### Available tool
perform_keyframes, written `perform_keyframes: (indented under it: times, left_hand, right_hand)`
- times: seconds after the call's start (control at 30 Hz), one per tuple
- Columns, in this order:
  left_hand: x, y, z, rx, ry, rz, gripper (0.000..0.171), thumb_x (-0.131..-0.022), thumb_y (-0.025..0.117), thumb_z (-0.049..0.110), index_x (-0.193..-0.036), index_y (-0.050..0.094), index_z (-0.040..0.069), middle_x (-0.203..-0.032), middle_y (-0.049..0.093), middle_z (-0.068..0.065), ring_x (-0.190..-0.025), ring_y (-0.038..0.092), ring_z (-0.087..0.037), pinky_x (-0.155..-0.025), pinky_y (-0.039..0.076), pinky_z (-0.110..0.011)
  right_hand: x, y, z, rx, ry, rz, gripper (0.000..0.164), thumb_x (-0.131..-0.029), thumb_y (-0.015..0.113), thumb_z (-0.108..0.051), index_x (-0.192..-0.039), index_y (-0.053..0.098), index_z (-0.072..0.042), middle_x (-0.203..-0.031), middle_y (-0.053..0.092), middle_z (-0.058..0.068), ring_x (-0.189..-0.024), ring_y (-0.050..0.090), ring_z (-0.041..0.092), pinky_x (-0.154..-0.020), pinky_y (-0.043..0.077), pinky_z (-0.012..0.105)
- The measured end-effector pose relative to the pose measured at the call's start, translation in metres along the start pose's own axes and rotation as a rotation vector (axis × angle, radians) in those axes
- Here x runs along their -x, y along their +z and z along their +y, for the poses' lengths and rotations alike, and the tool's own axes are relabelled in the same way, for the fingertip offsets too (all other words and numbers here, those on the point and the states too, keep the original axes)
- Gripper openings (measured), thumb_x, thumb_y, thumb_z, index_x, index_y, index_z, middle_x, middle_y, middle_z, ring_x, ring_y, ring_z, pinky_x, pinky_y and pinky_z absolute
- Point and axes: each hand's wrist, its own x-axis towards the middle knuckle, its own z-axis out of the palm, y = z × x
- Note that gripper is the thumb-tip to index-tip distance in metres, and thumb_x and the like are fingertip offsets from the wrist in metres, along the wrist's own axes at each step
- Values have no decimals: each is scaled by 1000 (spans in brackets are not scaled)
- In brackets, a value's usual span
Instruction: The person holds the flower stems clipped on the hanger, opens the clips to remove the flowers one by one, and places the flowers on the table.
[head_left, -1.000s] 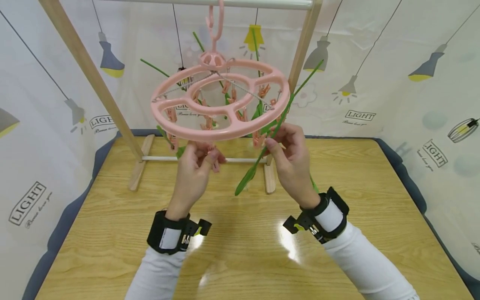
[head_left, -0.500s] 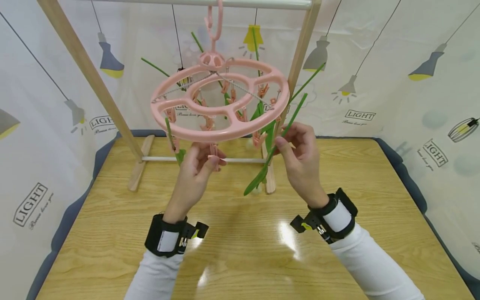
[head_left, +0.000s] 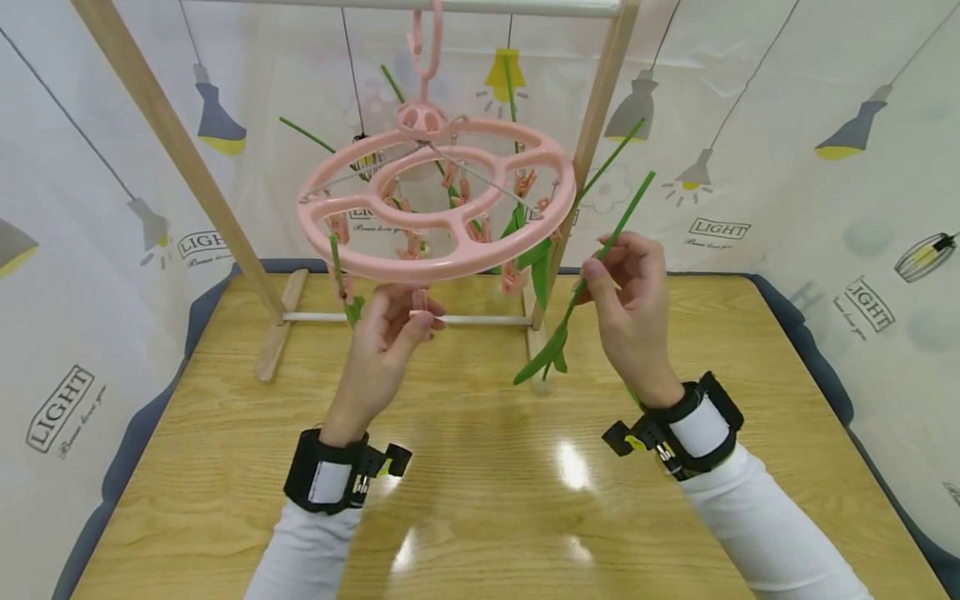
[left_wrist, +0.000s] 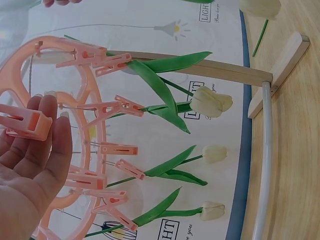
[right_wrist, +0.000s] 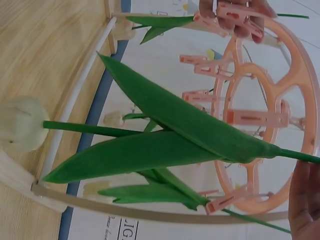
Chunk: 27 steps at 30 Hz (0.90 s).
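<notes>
A round pink clip hanger (head_left: pixel 420 267) hangs by its hook, with pink clothespins below its rings. My left hand (head_left: pixel 382 350) is under its front rim and holds a pink clothespin (left_wrist: pixel 27 122) between thumb and fingers. To the right of the hanger, my right hand (head_left: pixel 633 308) pinches the stem of an artificial tulip (head_left: pixel 558 337). This tulip points head down, its stem slanting up to the right. Its white bloom (right_wrist: pixel 22 124) and broad green leaves (right_wrist: pixel 175 117) show large in the right wrist view. Several white tulips (left_wrist: pixel 212 101) hang head down from other clothespins.
The hanger's rack has a white top bar (head_left: pixel 525 7), wooden posts (head_left: pixel 168 146) and feet (head_left: pixel 281 325) on the wooden table (head_left: pixel 480 500). A low white crossbar (head_left: pixel 480 320) joins the feet. Behind stands a lamp-patterned white backdrop (head_left: pixel 697 100).
My right hand has moved right, away from the hanger's rim, carrying the tulip with it. My left hand stays at the front clothespin, which has turned slightly in its fingers.
</notes>
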Motion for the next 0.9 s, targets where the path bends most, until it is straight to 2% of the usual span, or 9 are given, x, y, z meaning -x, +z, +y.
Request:
perform_keyframes:
  times: [0.2,0.33,0.6,0.73,0.9]
  left_hand:
    - [0,-1,-3,-4,28,4,33,-101,50,2,-131,41,-9,-107,60,-21,-91,64,-11,-77,55,-21]
    - [0,-3,-3,-7,35,5,34,-101,50,2,-132,41,-9,-107,60,-19,-90,64,-10,-77,55,-21]
    - [2,-6,-4,3,18,19,35,-101,51,4,-133,42,-6,-107,61,-3,-92,64,-10,-78,55,-22]
    - [2,-7,-5,9,7,26,35,-101,51,3,-133,42,-6,-106,61,-2,-92,64,-9,-78,54,-21]
    - [3,-8,-6,11,-1,28,34,-101,50,2,-134,42,-5,-107,61,-1,-92,64,-9,-79,54,-21]
  right_hand:
    - [-6,-16,4,79,13,20,22,-101,53,-7,-122,48,-7,-87,58,-5,-71,58,7,-60,52,17]
    - [-12,-27,6,88,13,50,22,-100,55,-6,-122,49,-7,-86,59,-5,-69,58,8,-61,53,18]
    - [-24,-50,9,142,63,111,23,-101,55,-10,-123,50,-10,-88,59,-3,-71,59,9,-63,53,18]
    - [-28,-61,13,143,93,136,25,-100,56,-12,-124,49,-11,-89,58,-1,-70,59,9,-62,52,17]
    - [-34,-74,19,200,123,158,28,-101,56,-15,-127,47,-9,-89,58,-1,-67,56,8,-62,51,16]
